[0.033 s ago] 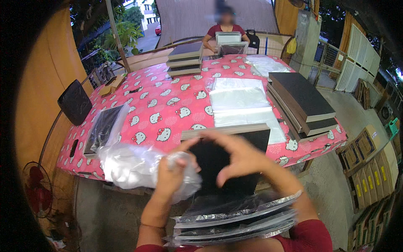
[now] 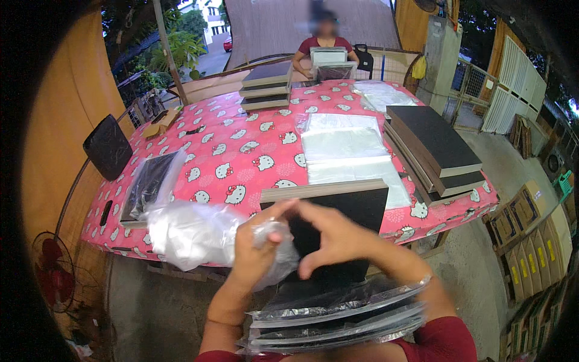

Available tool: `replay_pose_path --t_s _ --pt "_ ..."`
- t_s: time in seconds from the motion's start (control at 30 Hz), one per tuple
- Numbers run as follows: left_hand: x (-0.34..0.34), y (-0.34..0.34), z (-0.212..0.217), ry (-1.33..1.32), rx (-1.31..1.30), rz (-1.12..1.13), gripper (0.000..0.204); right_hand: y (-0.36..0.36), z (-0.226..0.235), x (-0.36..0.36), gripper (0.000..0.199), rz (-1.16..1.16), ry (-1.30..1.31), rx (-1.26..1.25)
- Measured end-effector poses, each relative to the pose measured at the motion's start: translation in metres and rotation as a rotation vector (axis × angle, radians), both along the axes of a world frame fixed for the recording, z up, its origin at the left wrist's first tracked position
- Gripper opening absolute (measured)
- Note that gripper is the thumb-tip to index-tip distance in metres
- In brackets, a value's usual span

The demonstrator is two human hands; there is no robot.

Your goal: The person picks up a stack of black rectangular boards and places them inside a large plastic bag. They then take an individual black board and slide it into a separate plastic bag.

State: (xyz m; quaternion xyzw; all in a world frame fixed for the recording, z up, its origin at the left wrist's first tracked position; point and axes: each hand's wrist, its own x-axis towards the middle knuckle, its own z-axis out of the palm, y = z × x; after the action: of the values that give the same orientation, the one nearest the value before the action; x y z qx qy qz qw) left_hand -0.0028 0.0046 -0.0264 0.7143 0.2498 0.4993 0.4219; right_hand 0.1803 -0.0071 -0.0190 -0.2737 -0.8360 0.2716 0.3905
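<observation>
Bagging is what the hands are busy with at the near edge of the table [image 2: 241,163]. The left hand [image 2: 256,250] is closed on the mouth of a clear bag [image 2: 193,232], which billows out to the left of it, and the right hand [image 2: 335,241] is pinched on the same crumpled plastic in front of a black board [image 2: 338,211] standing upright against the table's near edge. The board is not yet inside the bag, by the look of it.

Below the board, near the person's lap, lies a stack of wrapped boards [image 2: 338,320], so several seem done. One bagged board [image 2: 148,184] lies left of the upright board. To its right sits a pile of bare boards [image 2: 434,148], apparently waiting, with flat empty bags [image 2: 347,151] just behind it. A second person [image 2: 325,48] works at the far end beside another board stack [image 2: 265,87].
</observation>
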Motion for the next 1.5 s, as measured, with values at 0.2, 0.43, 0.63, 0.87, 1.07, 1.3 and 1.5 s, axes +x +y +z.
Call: replay_pose_path --t_s 0.2,0.43,0.63,0.87,1.07,1.3,1.5 --pt "0.017 0.009 -0.012 -0.321 -0.396 -0.349 0.059 -0.017 -0.007 0.033 0.01 -0.445 0.363 -0.178" --pt "0.029 0.019 -0.017 -0.254 0.043 0.341 0.033 -0.044 0.002 0.008 0.027 -0.338 -0.171 -0.058" --pt "0.026 0.03 -0.007 -0.216 -0.078 0.338 0.056 -0.044 -0.01 0.035 0.024 0.044 0.047 -0.232" --pt "0.027 0.017 -0.004 -0.239 -0.09 0.002 0.064 -0.025 -0.014 0.012 0.015 -0.522 0.371 -0.197" --pt "0.028 0.005 -0.016 -0.446 -0.67 -0.107 0.051 -0.027 -0.024 0.027 0.007 -0.621 0.481 -0.07" --pt "0.042 -0.006 -0.023 -0.668 -0.626 0.009 0.017 -0.029 -0.028 0.028 0.007 -0.771 0.291 0.137" --pt "0.036 -0.007 -0.036 -0.523 -0.482 0.058 0.02 -0.024 -0.031 0.034 0.011 -0.855 0.22 0.415"
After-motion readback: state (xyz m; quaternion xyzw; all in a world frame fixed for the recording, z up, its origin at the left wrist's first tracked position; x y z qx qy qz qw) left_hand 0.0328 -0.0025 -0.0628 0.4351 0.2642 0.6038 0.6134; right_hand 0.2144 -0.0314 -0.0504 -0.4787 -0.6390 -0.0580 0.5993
